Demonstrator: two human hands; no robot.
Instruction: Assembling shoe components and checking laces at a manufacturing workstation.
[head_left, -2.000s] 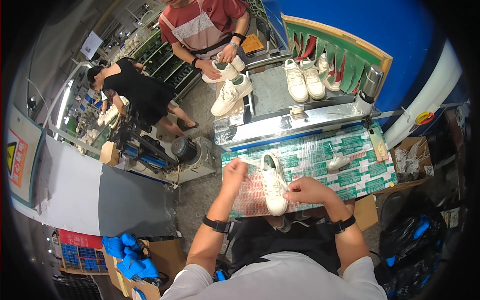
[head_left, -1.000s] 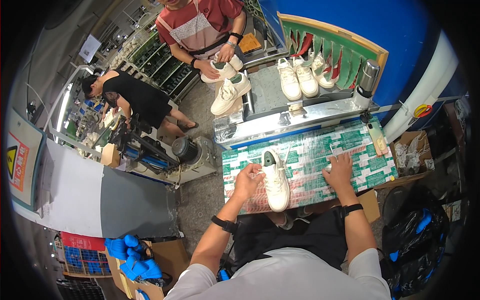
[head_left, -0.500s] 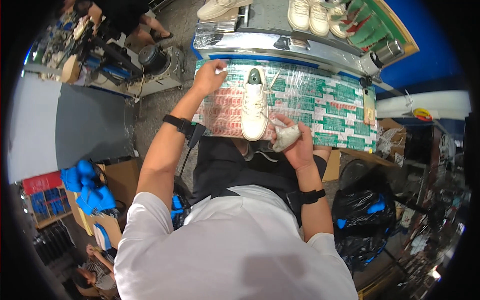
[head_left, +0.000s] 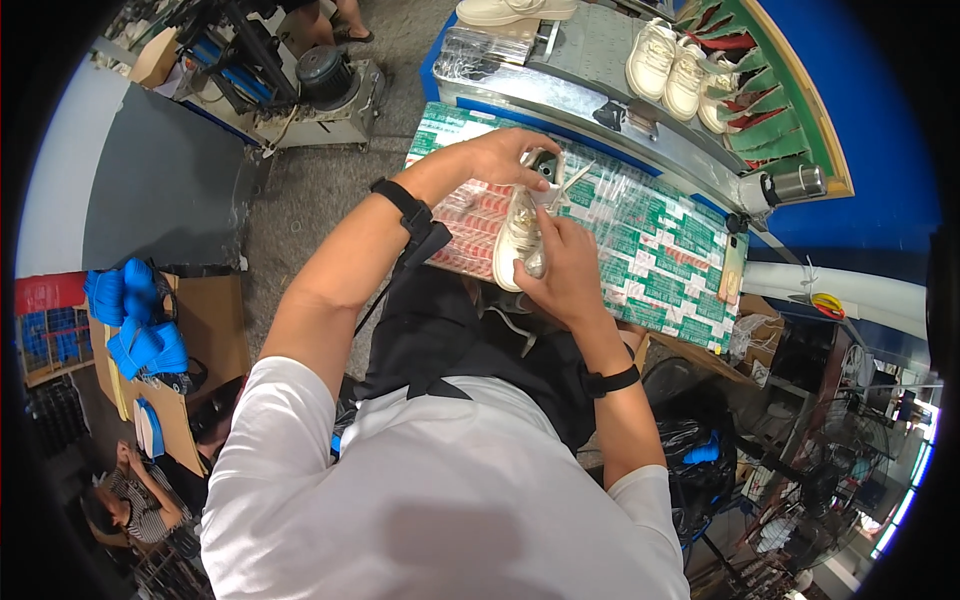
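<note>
On the bench (head_left: 660, 250), over its green-and-red patterned covering under clear plastic, I hold a cream sneaker (head_left: 518, 240) with both hands. My left hand (head_left: 505, 155) curls over the toe end at the far side, fingers closed on it, while my right hand (head_left: 565, 270) grips the heel end nearest me; a loose white lace (head_left: 572, 182) sticks out between them. I judge I am at the lacing or tidying stage on this shoe. Next calls for a steady left-hand hold while my right fingers work the lace. More cream sneakers (head_left: 670, 65) sit on the belt beyond.
</note>
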